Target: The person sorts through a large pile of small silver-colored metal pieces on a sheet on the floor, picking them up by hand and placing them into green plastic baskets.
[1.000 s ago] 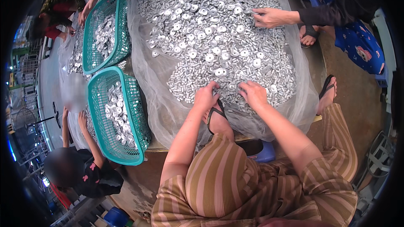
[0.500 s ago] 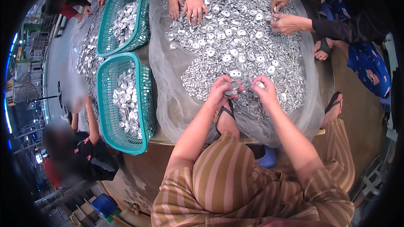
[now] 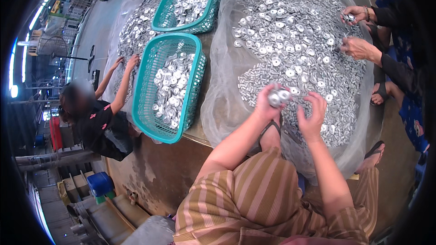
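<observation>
Several shiny round metal discs with small centre holes (image 3: pixel 279 97) are bunched in my left hand (image 3: pixel 264 103), its fingers closed round them. To its right, my right hand (image 3: pixel 313 117) has thumb and fingers spread, and I see nothing held in it. Both hands hover over the near part of a broad heap, where silver discs (image 3: pixel 275 61) lie mixed with small cylindrical metal pieces (image 3: pixel 252 84). Clear plastic sheeting (image 3: pixel 217 109) lies under the heap and bunches up at its edges.
Left of the heap stand two teal plastic baskets, a near one (image 3: pixel 194 109) and a far one (image 3: pixel 160 17), both with discs inside. Co-workers' hands (image 3: pixel 359 49) work at the right and far edges. Another person (image 3: pixel 102 122) reaches into a second heap on the left.
The view has swung left, so the scene sits further right. My hands have moved apart; discs now show bunched in my left hand, and my right hand's fingers have spread.
</observation>
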`<state>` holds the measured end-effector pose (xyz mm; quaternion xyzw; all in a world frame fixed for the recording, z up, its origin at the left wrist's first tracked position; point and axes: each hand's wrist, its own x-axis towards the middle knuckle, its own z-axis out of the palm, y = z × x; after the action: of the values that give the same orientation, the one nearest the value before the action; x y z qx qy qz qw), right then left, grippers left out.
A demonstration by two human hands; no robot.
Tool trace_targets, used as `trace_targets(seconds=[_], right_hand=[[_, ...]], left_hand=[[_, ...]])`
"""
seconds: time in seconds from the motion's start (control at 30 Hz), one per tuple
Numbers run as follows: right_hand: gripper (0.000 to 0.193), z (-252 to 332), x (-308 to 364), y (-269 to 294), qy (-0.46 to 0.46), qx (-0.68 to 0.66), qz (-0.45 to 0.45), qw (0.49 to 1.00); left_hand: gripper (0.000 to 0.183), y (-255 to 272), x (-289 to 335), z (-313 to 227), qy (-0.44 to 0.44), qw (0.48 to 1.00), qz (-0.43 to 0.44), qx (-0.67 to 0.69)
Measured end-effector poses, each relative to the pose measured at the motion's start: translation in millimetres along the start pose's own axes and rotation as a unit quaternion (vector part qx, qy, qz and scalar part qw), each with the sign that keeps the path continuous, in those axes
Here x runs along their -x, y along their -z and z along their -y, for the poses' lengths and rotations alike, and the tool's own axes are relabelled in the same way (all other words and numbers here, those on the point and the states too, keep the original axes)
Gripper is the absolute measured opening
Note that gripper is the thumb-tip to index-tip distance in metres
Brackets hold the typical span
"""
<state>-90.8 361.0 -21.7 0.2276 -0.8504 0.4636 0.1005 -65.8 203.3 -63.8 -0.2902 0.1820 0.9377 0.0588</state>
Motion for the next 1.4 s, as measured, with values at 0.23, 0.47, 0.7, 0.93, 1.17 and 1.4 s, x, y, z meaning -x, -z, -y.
trace_targets(seconds=[0.23,0.47,0.7,0.93,1.17,1.4], right_hand=[[0.013,-122,33,74,-0.166,0.156,-0.105,0.968],[0.032,-145,79,98,-0.196,0.182,0.118,0.956],[0.038,-149,89,85,-0.233,0.144,0.137,0.952],[0.032,-142,75,96,-0.270,0.134,0.210,0.930],[0.024,-138,71,97,-0.245,0.178,0.233,0.924],[0.019,-168,77,99,-0.343,-0.037,0.044,0.938]], left_hand=[[0.067,27,48,-162,-0.402,0.882,0.132,0.208],[0.069,45,109,-226,-0.500,0.799,-0.331,-0.053],[0.043,26,55,-159,-0.564,0.365,-0.334,-0.661],[0.022,0,3,31,-0.325,0.501,0.140,-0.790],[0.016,14,-2,61,-0.188,0.553,0.187,-0.790],[0.020,5,-6,33,-0.127,0.562,0.168,-0.800]])
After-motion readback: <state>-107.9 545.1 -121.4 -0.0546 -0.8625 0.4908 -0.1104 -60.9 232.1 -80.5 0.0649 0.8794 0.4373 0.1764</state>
